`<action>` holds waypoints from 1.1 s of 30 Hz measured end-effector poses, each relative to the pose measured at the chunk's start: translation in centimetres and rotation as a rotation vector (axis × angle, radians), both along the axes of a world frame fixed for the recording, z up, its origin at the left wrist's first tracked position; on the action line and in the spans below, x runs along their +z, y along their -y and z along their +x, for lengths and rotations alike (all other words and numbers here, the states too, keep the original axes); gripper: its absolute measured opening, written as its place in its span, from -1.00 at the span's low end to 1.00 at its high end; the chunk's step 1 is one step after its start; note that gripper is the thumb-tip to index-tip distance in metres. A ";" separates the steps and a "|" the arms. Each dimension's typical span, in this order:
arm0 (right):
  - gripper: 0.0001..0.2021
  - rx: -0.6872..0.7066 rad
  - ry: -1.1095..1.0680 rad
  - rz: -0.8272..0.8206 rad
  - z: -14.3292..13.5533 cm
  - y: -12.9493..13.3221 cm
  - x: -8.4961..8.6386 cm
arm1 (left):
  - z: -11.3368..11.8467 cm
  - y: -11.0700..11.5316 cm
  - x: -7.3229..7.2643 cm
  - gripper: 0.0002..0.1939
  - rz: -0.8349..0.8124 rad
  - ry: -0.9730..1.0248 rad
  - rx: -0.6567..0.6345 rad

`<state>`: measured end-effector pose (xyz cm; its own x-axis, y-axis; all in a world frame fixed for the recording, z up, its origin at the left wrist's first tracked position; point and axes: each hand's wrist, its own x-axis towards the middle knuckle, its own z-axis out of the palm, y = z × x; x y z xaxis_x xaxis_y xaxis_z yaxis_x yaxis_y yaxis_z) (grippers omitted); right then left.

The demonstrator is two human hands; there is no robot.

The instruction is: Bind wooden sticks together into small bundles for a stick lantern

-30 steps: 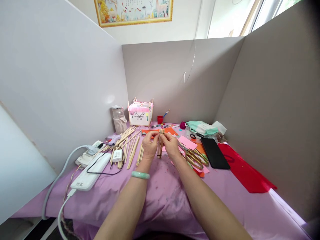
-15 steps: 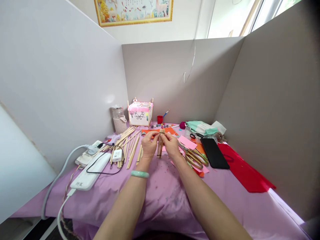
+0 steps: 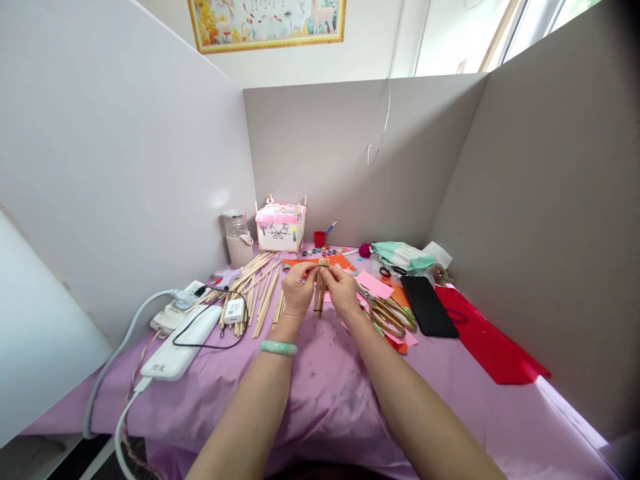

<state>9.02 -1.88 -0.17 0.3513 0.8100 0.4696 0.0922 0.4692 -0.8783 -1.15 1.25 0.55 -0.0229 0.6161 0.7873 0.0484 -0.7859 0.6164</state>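
Observation:
Between my hands stands a small bundle of wooden sticks, with dark bands around it near the top and bottom. My left hand, with a pale green bangle at the wrist, pinches the bundle near its upper end from the left. From the right, the fingers of my right hand close on the same upper part. Loose wooden sticks lie spread to the left of my left hand. Gold-handled scissors rest on pink paper just right of my right hand.
At the left are a white power strip and a charger with cables. A decorated paper box, a jar and a red cup stand behind. To the right lie a black phone and red cloth. Grey panels surround the table.
Almost nothing differs. Both hands keep their hold near the top of the bundle, with only a very slight shift of the left hand.

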 end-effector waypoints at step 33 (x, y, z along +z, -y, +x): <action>-0.75 0.060 0.025 -0.002 -0.7 0.6 0.5 | 0.5 0.1 0.0 -0.77 -0.556 0.411 -0.546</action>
